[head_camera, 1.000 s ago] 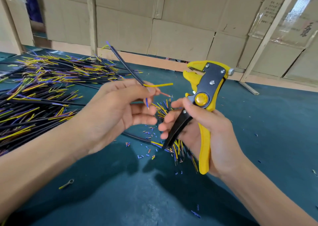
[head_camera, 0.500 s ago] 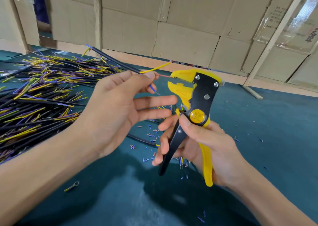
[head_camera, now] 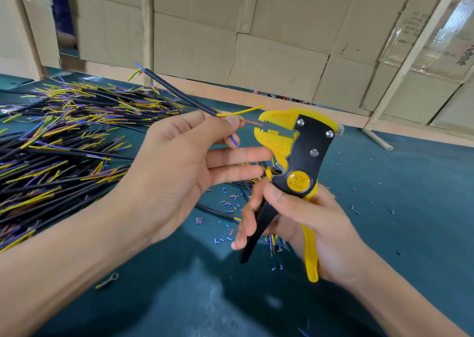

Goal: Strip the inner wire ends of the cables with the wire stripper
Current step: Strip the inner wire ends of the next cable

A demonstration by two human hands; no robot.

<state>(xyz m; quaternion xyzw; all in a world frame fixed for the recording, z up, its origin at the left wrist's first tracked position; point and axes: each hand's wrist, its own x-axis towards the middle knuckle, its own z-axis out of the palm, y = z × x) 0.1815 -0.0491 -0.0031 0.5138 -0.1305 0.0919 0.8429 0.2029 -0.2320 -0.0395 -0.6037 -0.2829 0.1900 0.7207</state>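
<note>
While my left hand (head_camera: 177, 167) pinches the cable (head_camera: 179, 94), its red wire (head_camera: 252, 123) touches the stripper (head_camera: 295, 157) mouth. My right hand (head_camera: 315, 224) fingers curl round the stripper handles; left of it, more cables (head_camera: 64, 144) heap on the worktop (head_camera: 397, 208).

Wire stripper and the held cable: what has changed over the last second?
The right hand brought the wire stripper up and left to the cable, and the red inner wire now reaches the stripper's mouth. A second ago they were apart. The left hand pinches the cable as before; yellow wire and blue wire stay splayed clear.
</note>
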